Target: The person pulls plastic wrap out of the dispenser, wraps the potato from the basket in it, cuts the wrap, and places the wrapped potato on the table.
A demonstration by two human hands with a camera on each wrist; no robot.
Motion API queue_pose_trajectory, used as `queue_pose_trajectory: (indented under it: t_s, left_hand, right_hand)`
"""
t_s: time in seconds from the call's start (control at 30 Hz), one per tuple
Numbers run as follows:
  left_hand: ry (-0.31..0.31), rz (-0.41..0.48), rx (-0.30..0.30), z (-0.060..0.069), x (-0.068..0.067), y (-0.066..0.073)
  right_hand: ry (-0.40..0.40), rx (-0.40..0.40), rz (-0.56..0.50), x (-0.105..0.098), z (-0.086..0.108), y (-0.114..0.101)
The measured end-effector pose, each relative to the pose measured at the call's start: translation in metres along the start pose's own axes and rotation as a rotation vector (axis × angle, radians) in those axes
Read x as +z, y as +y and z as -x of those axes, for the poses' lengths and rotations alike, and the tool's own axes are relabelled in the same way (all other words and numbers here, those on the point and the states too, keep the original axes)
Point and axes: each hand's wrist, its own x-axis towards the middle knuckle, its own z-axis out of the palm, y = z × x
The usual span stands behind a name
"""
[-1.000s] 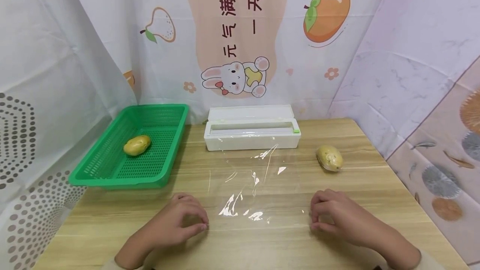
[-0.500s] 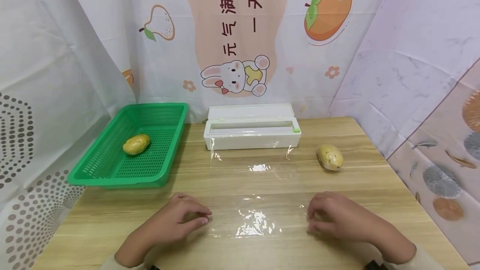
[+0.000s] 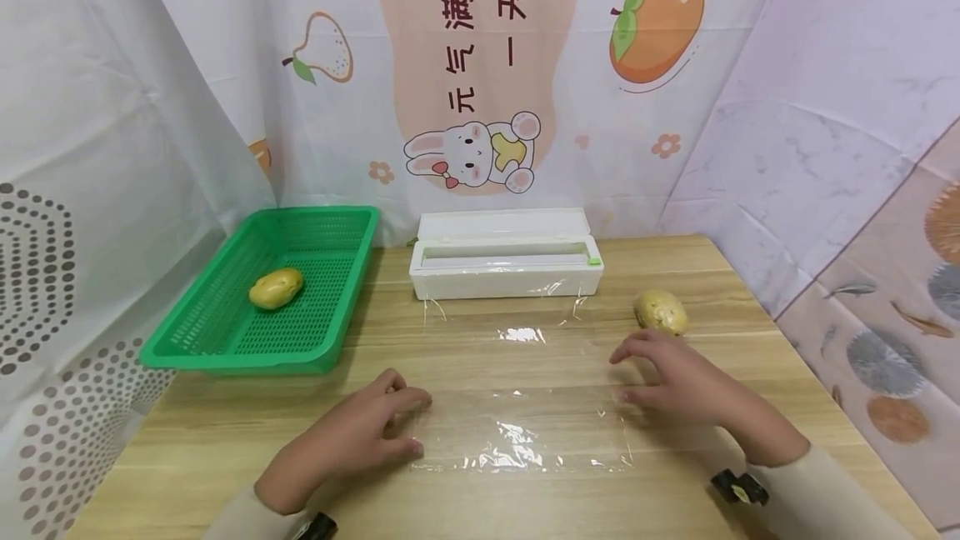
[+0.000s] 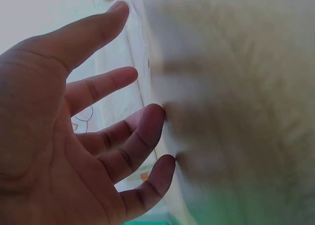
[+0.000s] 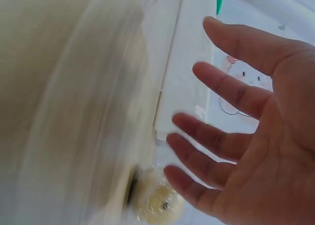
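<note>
Now the right hand (image 3: 678, 377) nears the wrapped potato (image 3: 660, 309).

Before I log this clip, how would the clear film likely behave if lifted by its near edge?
The clear film would probably be floppy, being see-through and creased near the white box. It may tug at its far end, since it appears to run up that box's front. Lying nearly flat over the table, it might cling slightly before lifting.
</note>
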Motion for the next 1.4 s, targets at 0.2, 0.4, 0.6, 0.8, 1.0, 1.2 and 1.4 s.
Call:
queue_pose_trajectory:
  t_s: [0.2,0.4,0.6,0.8,1.0,1.2,1.4]
  left_hand:
    - [0.006,-0.054,-0.005,-0.006,0.001,-0.001]
    - [0.001,-0.038,-0.01,-0.008,0.0,0.001]
    - [0.015,-0.032,0.016,-0.01,0.001,-0.002]
    - [0.025,-0.015,0.011,-0.011,0.001,-0.004]
    - [0.01,0.02,-0.003,-0.011,-0.001,-0.005]
    - [-0.006,0.051,-0.014,-0.009,-0.004,-0.005]
    - [-0.027,0.046,-0.004,-0.007,-0.006,-0.006]
  right_hand:
    - [-0.088,0.072,0.051,0.013,-0.028,0.006]
    - [-0.13,0.167,0.08,0.019,-0.047,0.014]
    - [-0.168,0.24,0.003,0.02,-0.059,0.02]
    - [-0.196,0.241,-0.072,0.019,-0.069,0.028]
    - [-0.22,0.248,-0.099,0.018,-0.074,0.035]
    - [-0.232,0.222,-0.12,0.018,-0.073,0.038]
    - [-0.225,0.194,-0.136,0.018,-0.072,0.037]
